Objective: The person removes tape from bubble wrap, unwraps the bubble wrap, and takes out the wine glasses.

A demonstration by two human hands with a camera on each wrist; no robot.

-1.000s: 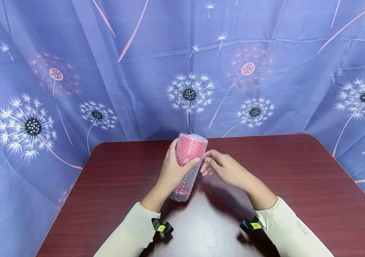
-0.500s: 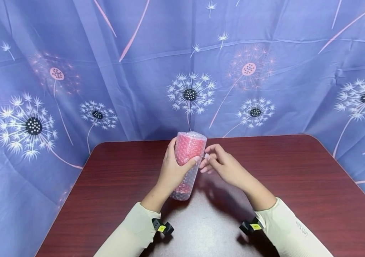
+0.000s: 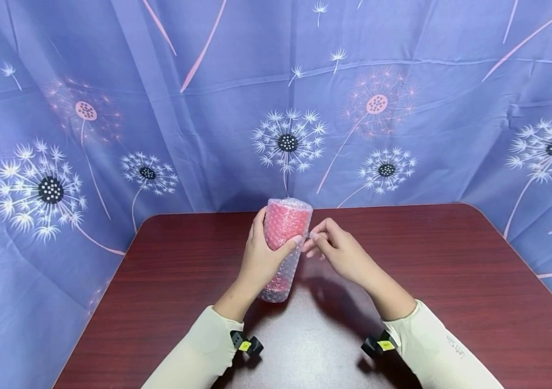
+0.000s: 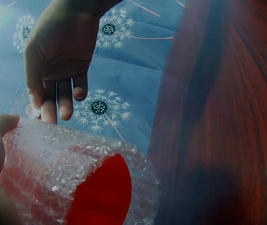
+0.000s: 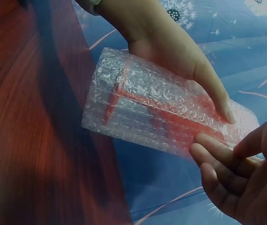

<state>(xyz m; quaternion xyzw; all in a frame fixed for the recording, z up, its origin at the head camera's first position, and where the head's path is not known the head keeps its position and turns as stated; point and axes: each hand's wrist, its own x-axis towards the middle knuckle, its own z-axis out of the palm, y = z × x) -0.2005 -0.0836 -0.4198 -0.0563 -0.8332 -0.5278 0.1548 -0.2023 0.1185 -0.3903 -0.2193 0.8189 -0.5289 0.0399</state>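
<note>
A red cylinder-shaped thing in clear bubble wrap (image 3: 285, 227) is held up tilted above the table. My left hand (image 3: 261, 259) grips it from the left, thumb across its front and fingers behind it. At its right side my right hand (image 3: 344, 254) pinches a small whitish, clear tape-like piece (image 4: 36, 112) between thumb and forefinger, right at the wrap. In the right wrist view the other fingers (image 5: 218, 173) lie loosely bent near the wrapped surface. The wrap's open end shows red (image 4: 105, 192) inside in the left wrist view.
Beneath the hands is a dark red wood-grain table (image 3: 451, 270), glossy near the front. A blue dandelion-print cloth (image 3: 208, 135) hangs behind its far edge and along both sides. Both wrists carry small black cameras with yellow labels.
The wrapped bundle has risen slightly in the head view with my left hand's grip unchanged. My right hand has shifted up a little and stays at the wrap's right side.
</note>
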